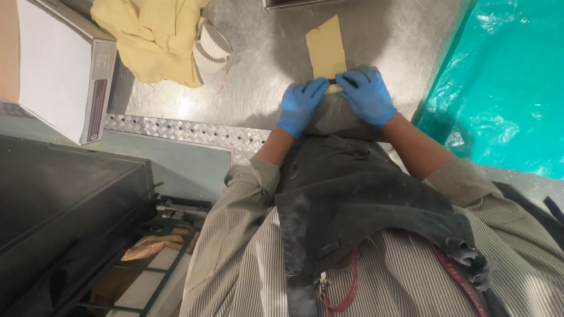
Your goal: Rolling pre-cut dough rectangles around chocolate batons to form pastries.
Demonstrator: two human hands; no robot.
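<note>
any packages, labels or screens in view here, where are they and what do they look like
Box: top left on the steel table, flat rectangular carton, white face, grey side.
Label: on the box's side, narrow dark red strip with small print.
No screens or signs in view.

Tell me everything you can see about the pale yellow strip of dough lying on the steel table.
The pale yellow strip of dough is thin, flat and roughly rectangular, with a smooth matte surface. It lies on the scratched steel table, running away from the person. At its near end, the left hand and right hand, both in blue gloves, press on it around a small dark piece, whose kind is unclear.
</note>
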